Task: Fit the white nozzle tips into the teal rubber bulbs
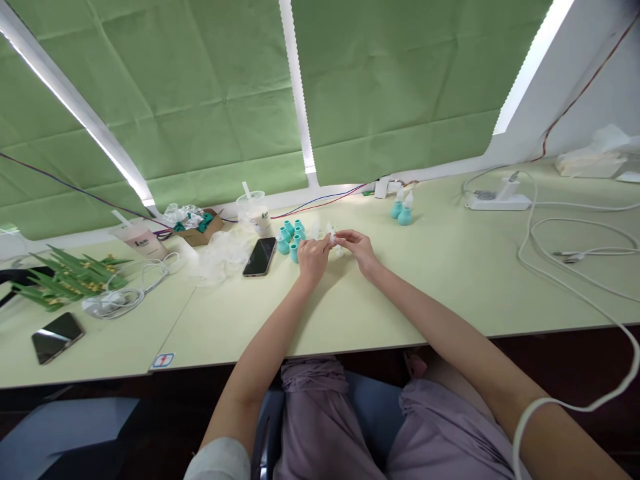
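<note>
Just right of the table's middle, my left hand and my right hand meet with their fingertips pinched. Between them is a small white translucent piece; its exact kind is too small to make out. More whitish pieces lie behind and under my fingers, partly hidden. Close by on the left stand several turquoise bulb-shaped holders with open necks. Farther right, two turquoise bulbs with clear flame-shaped tips stand upright together.
A phone lies left of the holders. Behind it are a drink cup, crumpled clear plastic and a cardboard box. A white power strip with loose cables sits right. Another phone lies far left.
</note>
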`<state>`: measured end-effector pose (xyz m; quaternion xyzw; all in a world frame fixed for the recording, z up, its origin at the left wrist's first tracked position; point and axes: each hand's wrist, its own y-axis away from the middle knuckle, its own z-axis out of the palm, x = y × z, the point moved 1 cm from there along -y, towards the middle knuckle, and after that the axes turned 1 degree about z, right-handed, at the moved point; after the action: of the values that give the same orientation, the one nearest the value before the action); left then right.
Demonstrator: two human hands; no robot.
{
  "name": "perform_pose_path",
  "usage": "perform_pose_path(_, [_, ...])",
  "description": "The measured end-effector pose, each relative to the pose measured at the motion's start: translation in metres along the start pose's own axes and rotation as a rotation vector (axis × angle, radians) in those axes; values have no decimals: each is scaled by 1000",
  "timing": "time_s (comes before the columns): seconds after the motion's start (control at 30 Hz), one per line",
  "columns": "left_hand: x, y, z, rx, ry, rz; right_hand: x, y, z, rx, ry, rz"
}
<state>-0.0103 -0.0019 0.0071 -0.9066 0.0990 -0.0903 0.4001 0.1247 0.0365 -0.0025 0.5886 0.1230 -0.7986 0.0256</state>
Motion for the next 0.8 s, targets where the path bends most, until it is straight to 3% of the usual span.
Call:
perform_pose_path(0.17, [0, 1, -1, 27, -11, 60, 3, -2, -5, -54, 35, 30])
perform_pose_path(0.53, [1, -7, -12, -169, 12, 141, 3, -11, -12, -38, 68, 9])
perform_pose_path(0.8, [-2, -7, -9, -111, 185, 82, 1, -8, -12, -66, 77, -25])
